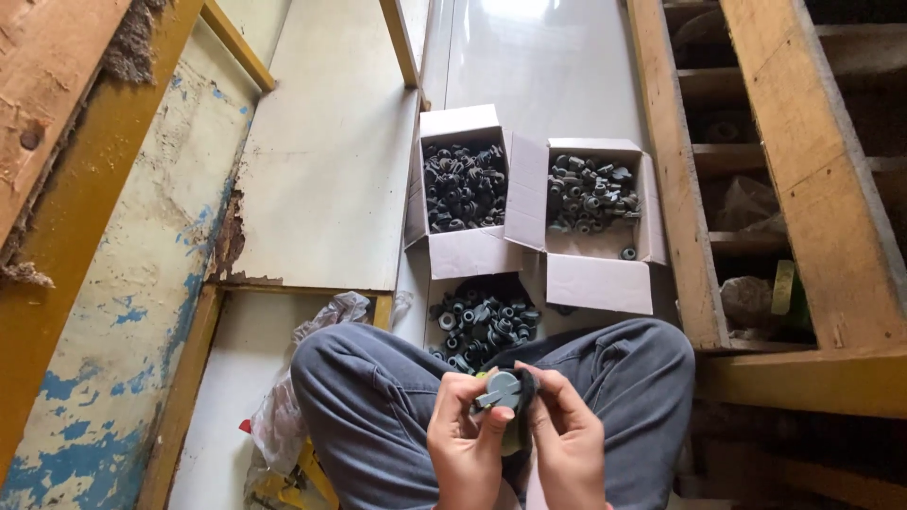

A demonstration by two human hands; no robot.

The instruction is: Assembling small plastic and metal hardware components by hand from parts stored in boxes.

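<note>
My left hand (463,449) and my right hand (567,444) are together over my lap, both gripping one small grey round part (502,388) between the fingertips. A dark piece sits behind the part, partly hidden by my right fingers. My legs in grey trousers (378,397) are crossed beneath the hands. Just beyond my knees lies a loose pile of small dark round parts (484,321) on the floor.
Two open white cardboard boxes stand further out: the left box (463,250) holds dark parts, the right box (597,279) greyer parts. A wooden frame (812,189) runs along the right. A worn painted panel (123,283) and a crumpled plastic bag (279,406) lie left.
</note>
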